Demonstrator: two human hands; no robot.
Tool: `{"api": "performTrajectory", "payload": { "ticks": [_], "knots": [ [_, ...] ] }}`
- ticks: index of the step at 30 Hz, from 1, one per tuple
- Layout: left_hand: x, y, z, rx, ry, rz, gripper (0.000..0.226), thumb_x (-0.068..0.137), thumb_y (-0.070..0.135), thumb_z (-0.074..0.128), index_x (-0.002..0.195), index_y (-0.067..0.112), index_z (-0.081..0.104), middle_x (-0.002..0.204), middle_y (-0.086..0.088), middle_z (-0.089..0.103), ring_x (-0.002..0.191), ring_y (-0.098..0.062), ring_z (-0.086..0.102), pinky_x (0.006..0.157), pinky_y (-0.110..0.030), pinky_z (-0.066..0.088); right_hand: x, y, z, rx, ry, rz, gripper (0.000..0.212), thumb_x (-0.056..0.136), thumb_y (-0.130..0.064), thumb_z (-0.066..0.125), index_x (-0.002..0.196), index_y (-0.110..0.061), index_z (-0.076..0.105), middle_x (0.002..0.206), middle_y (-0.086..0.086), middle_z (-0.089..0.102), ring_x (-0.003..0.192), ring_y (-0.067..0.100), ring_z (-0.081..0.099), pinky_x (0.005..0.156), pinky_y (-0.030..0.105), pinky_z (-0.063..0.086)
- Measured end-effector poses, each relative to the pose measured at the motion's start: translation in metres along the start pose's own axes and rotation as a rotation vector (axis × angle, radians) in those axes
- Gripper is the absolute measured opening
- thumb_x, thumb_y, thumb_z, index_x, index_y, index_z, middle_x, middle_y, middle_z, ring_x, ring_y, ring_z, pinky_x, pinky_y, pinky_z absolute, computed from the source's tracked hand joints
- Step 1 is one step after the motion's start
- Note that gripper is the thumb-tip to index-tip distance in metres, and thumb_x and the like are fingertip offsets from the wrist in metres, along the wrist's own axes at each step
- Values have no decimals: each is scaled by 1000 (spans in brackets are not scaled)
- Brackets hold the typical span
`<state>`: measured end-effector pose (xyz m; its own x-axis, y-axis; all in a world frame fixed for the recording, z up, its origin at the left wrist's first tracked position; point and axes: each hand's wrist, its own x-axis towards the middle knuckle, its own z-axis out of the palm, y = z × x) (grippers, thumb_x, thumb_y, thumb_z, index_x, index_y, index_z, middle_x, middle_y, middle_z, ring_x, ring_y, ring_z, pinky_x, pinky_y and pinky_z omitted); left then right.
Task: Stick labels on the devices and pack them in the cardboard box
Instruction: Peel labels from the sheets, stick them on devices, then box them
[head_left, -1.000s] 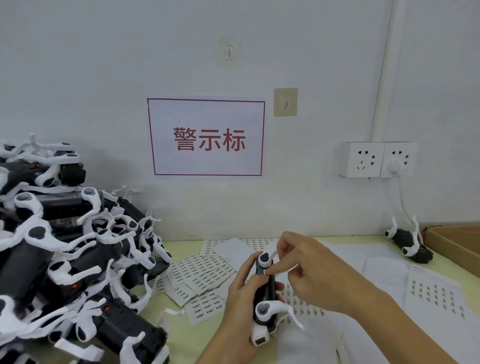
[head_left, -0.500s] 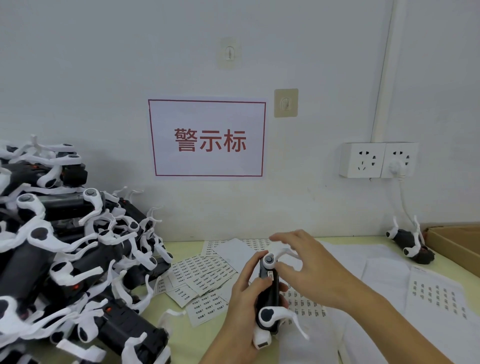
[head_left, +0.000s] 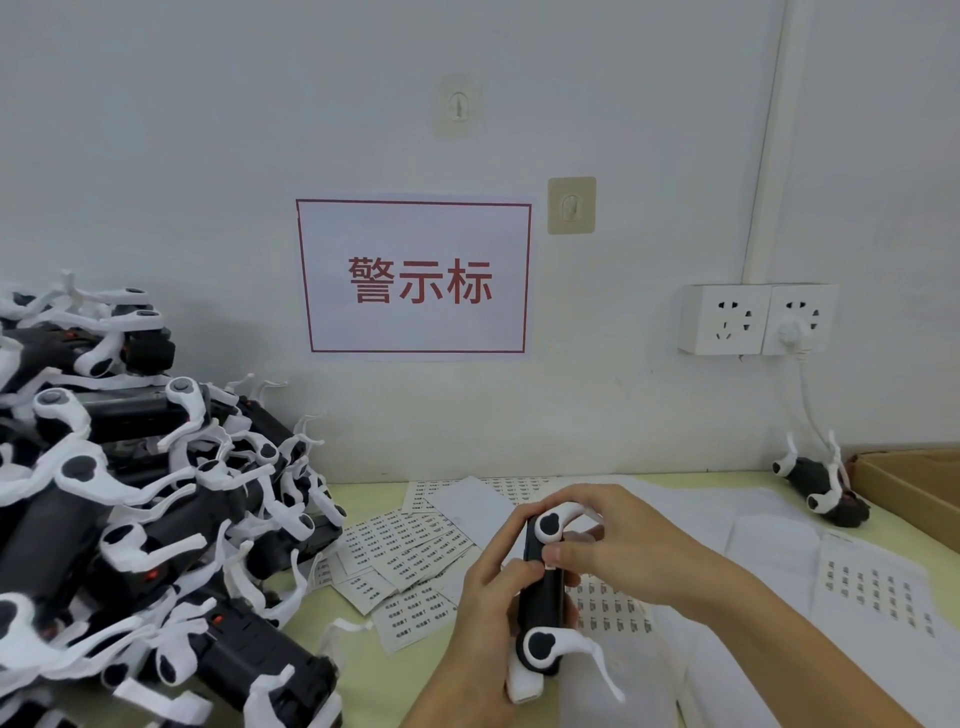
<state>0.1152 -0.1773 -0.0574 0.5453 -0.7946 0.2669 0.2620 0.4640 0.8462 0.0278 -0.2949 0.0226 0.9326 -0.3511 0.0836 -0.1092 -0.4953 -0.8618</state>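
Observation:
A black device with white arms (head_left: 541, 597) stands upright in front of me, gripped from the left by my left hand (head_left: 480, 623). My right hand (head_left: 613, 545) wraps over its upper part, the thumb pressing on the black body just below the top white arm. Sheets of small labels (head_left: 410, 551) lie on the table behind the device. The cardboard box (head_left: 914, 488) sits at the far right edge, only partly in view. One more black and white device (head_left: 821, 483) lies next to the box.
A big heap of black and white devices (head_left: 130, 519) fills the left side of the table. White backing sheets with a few labels (head_left: 878, 592) lie on the right. A double wall socket (head_left: 753, 319) with a plugged cable hangs above.
My right hand has come down from the device's top arm, and its thumb now presses on the black body. The left hand keeps its grip on the device.

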Motion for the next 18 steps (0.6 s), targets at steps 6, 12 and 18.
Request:
{"api": "performTrajectory", "payload": {
  "ticks": [6,12,18],
  "knots": [
    [1,-2,-4,8,-1,-7,61,64,16,65,124,23,68,105,-21,70,79,-28,60,65,-36,50,-3,-3,-4,-19,-49,23,30,88,-10,68,110,-30,69,100,-4,72,75,11,68,90,35,56],
    [1,-4,-5,-7,-5,9,61,70,15,63,131,20,62,104,-20,67,71,-27,55,67,-37,47,-8,-8,-8,16,-124,82,39,84,-14,68,114,-39,64,109,-17,66,90,-1,70,96,31,53],
    [3,-4,-6,23,-9,14,62,69,16,63,131,18,62,107,-21,67,78,-28,56,66,-36,49,-6,-7,-4,96,-81,133,41,83,-3,67,114,-29,65,107,-10,69,92,3,69,82,21,56]
  ]
}}
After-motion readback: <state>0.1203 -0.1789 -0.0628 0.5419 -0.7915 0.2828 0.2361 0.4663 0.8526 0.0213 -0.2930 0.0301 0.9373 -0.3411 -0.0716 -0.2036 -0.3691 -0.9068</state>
